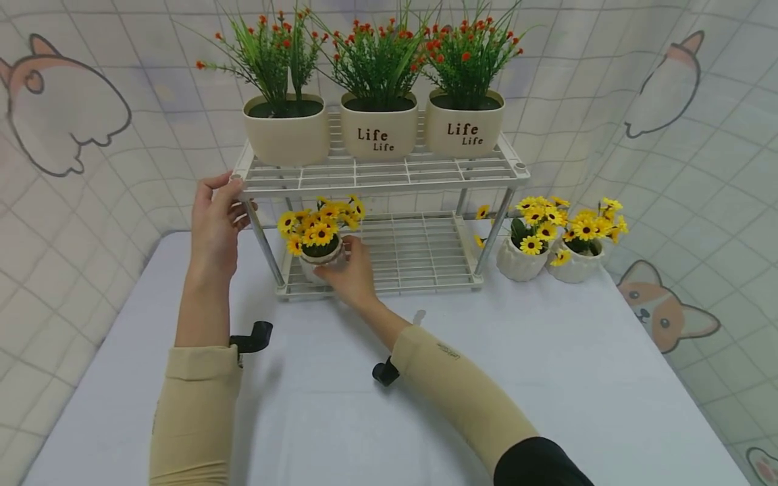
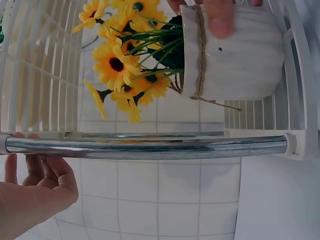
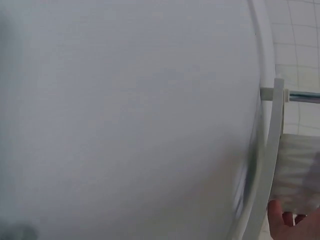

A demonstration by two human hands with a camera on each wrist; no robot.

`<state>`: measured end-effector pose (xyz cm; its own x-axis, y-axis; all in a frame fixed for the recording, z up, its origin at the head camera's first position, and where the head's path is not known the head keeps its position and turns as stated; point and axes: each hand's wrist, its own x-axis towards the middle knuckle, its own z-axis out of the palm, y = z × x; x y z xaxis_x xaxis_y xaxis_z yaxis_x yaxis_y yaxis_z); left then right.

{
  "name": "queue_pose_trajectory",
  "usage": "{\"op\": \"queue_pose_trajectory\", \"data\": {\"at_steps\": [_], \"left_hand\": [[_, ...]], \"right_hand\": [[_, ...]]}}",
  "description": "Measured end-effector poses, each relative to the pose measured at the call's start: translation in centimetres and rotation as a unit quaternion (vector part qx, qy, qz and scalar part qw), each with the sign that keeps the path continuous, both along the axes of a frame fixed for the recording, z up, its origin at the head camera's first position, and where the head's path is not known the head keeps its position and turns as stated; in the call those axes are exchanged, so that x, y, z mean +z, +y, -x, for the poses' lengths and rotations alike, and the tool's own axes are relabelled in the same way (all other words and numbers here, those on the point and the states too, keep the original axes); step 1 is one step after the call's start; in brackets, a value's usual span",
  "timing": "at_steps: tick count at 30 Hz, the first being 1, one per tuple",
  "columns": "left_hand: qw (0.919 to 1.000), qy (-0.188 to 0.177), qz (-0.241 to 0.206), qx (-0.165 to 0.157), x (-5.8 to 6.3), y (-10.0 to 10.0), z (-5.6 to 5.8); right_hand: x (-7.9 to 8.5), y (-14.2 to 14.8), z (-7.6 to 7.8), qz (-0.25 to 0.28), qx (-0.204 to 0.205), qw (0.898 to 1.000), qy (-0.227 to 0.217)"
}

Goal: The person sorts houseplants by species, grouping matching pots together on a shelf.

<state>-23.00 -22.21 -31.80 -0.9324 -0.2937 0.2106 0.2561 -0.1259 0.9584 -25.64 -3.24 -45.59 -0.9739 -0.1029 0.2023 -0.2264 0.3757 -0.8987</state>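
Observation:
A white two-tier wire shelf rack (image 1: 383, 182) stands on the table. My left hand (image 1: 214, 226) grips its upper left front corner, fingers curled behind the corner by the metal post (image 2: 150, 147). On the left end of the lower tier (image 1: 419, 253) is a small white ribbed flowerpot (image 2: 245, 62) with yellow daisy-like flowers (image 1: 319, 226) and twine round its rim. My right hand (image 1: 352, 273) holds this pot from its right side, thumb in front and fingers behind. In the left wrist view the pot stands upright relative to the rack, its base close over the lower tier.
Three cream planters with red-flowered greenery line the top tier: left planter (image 1: 286, 138), middle planter (image 1: 379, 131), right planter (image 1: 464, 125). Two more yellow-flowered pots, one (image 1: 521, 260) beside another (image 1: 576, 262), stand right of the rack. A patterned curtain (image 1: 608, 169) hangs behind the white-covered table (image 1: 328, 418).

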Motion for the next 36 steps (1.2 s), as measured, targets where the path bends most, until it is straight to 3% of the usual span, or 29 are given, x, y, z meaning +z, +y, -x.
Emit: {"op": "queue_pose_trajectory", "data": {"at_steps": [5,12,17,24,30,36], "left_hand": [[0.9999,-0.001,-0.014,-0.004,-0.3,-0.1,0.1],[0.9999,-0.012,0.006,0.002,-0.3,-0.3,0.2],[0.999,-0.029,0.034,-0.005,0.0,-0.7,0.1],[0.9982,-0.03,0.03,-0.042,0.4,-0.9,0.2],[0.9964,-0.024,0.04,-0.071,0.1,-0.9,0.3],[0.9958,-0.021,0.02,-0.087,-0.2,-1.2,0.7]], "right_hand": [[-0.2,1.6,-1.0,0.01,0.027,0.999,-0.039],[-0.6,4.5,-4.4,0.045,0.049,0.995,-0.072],[0.0,7.0,-7.0,0.09,0.049,0.989,-0.104],[-0.1,12.2,-9.4,0.157,0.021,0.976,-0.146],[-0.6,17.8,-10.2,0.151,-0.004,0.972,-0.18],[0.2,22.6,-9.0,0.145,-0.027,0.971,-0.189]]}}
